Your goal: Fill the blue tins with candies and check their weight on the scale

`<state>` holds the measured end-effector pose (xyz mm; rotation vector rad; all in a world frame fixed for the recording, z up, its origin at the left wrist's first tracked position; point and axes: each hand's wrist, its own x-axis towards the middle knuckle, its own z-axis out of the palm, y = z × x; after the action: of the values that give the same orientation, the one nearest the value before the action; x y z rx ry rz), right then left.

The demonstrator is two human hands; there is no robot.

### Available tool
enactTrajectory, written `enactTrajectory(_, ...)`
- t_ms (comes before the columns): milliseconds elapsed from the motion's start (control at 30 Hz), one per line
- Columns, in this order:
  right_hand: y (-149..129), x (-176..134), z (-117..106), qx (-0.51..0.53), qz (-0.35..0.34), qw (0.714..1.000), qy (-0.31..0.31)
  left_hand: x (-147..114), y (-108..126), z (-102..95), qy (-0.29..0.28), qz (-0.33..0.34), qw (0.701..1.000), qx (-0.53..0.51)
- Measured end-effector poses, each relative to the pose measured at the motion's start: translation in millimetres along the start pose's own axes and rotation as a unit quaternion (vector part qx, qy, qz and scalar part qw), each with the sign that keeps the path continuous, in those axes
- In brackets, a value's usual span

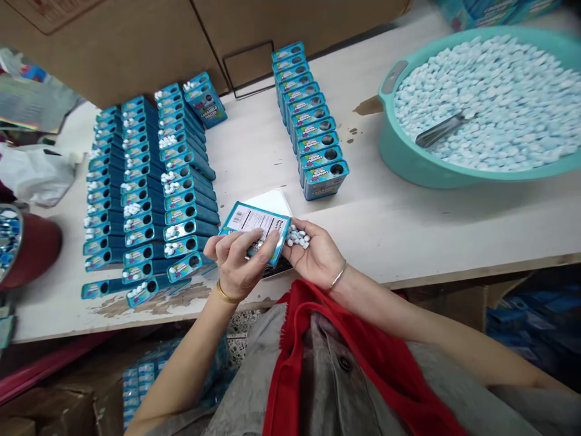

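My left hand (239, 261) is closed around a blue candy tin (254, 219), which lies tilted on its side with its white label facing up. My right hand (321, 255) is cupped at the tin's end, holding a small heap of pale blue and white candies (298, 237). A few candies also show near my left fingertips. Beneath the tin, a flat white device (278, 198) with a dark front edge is partly covered by my hands. Some fingers of my right hand are hidden behind the tin.
Rows of upright candy tins (179, 200) stand at left, many with candies on top. Another row of tins (324, 175) with round holes stands behind my hands. At right, a turquoise basin (431, 175) of candies holds a metal scoop (440, 130). Cardboard boxes (122, 48) line the back.
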<state>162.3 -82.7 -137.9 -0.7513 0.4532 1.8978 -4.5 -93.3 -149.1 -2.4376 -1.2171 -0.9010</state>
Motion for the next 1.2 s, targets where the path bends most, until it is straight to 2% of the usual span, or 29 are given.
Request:
enactTrajectory(167, 2.9, 2.1, -3.6, -0.002, -0.008, 1.000, 0.001, -7.8, 0.1, -1.2, -0.005, 0.000, 1.000, 0.031)
enactTrajectory(267, 4.1, 2.7, -3.0, -0.005, -0.004, 1.000, 0.020, -10.4, -1.4, 2.1, -0.005, 0.000, 1.000, 0.021)
enactTrajectory(433, 3.7, 2.4, -1.9, -0.013, -0.014, 1.000, 0.017, -9.7, -3.2, 6.0, 0.013, -0.015, 1.000, -0.013)
enactTrajectory(600, -0.4, 2.8, -7.4, -0.010, -0.025, 0.999, 0.020, -6.4, -3.9, 11.6, 0.005, -0.096, 0.989, -0.112)
enactTrajectory(767, -11.3, -1.9, -21.8, -0.035, -0.035, 0.999, 0.003, -7.5, -13.3, 28.3, 0.012, -0.255, 0.927, -0.276)
enactTrajectory(900, -20.8, -10.7, -30.8, -0.062, -0.043, 0.997, 0.006, -14.3, -28.5, 47.0, 0.003, -0.304, 0.898, -0.318)
enactTrajectory(1033, -23.9, -18.0, -36.2, -0.082, -0.027, 0.996, 0.016, -15.3, -40.0, 50.4, -0.017, -0.279, 0.905, -0.321)
enactTrajectory(1100, -23.0, -20.5, -39.5, -0.090, -0.015, 0.996, 0.022, -12.2, -38.6, 40.9, -0.026, -0.250, 0.924, -0.290)
enactTrajectory(1200, -20.7, -23.4, -45.7, -0.095, -0.001, 0.995, 0.027, -6.8, -19.5, 17.6, 0.019, -0.221, 0.962, -0.162)
